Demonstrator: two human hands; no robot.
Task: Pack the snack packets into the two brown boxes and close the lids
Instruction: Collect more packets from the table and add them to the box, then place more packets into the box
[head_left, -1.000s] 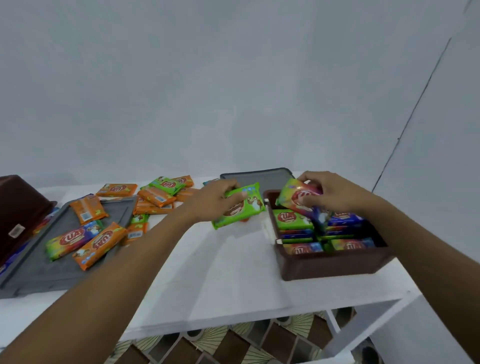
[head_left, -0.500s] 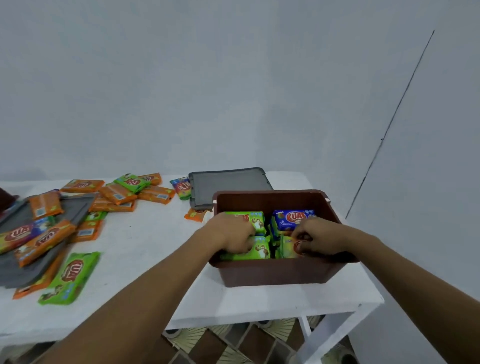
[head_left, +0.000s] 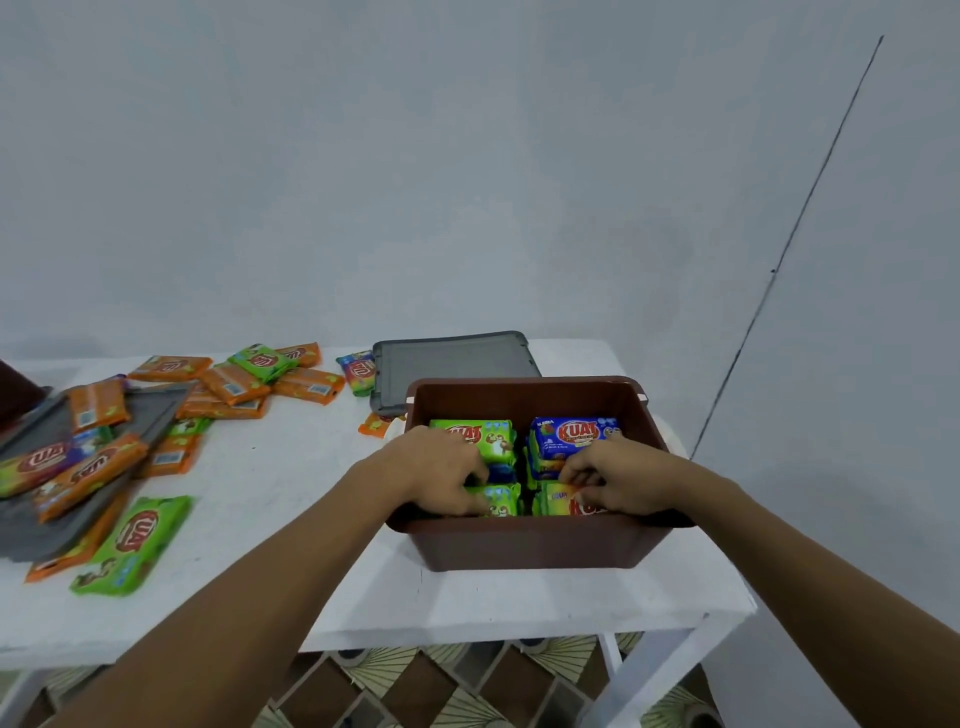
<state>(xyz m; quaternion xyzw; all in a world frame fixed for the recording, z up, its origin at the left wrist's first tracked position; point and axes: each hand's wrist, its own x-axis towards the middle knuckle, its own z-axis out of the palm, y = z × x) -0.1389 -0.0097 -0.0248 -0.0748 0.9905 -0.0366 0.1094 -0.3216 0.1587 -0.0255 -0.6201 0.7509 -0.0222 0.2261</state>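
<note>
An open brown box (head_left: 535, 543) stands on the white table (head_left: 291, 483) near its right end. Inside, packets stand packed in rows: a green one (head_left: 491, 436) at the back left and a blue one (head_left: 576, 434) at the back right. My left hand (head_left: 441, 478) reaches into the box's front left, fingers curled on a green packet (head_left: 501, 503). In the front right, my right hand (head_left: 618, 480) pinches a yellow-green and orange packet (head_left: 556, 505). Both packets sit low in the box, against the front wall.
A grey lid (head_left: 452, 358) lies flat behind the box. Left of it lie several loose orange and green packets (head_left: 234, 382), with one green packet (head_left: 132, 543) near the front edge. Another grey lid (head_left: 31, 525) carries packets. A second brown box (head_left: 13, 389) shows at the far left edge.
A second ago both hands held packets above the table and box. Now both hands are down inside the box with those packets, and the view has turned towards the box.
</note>
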